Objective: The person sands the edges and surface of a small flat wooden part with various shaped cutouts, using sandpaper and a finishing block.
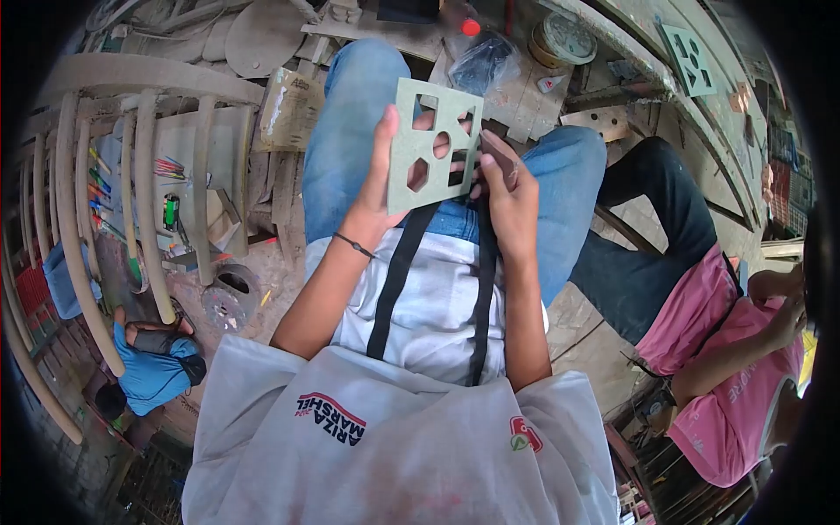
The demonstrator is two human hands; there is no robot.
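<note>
A pale green board (426,144) with several cut-out shapes, among them a circle and a hexagon, stands tilted above my lap. My left hand (381,166) grips its left edge, thumb along the front and fingers behind, partly seen through the holes. At the board's right edge, my right hand (509,188) is closed on a small brown sheet (500,163) that looks like sandpaper. That sheet is against or very close to the edge; contact is hard to tell. Some of the right fingers are hidden behind the sheet and board.
A similar cut-out board (688,59) lies at the upper right. Ahead are a bucket (563,40) and a clear plastic bag (484,63). Wooden railings (149,192) run along the left. A person in pink (726,385) sits at right; another in blue (157,372) is lower left.
</note>
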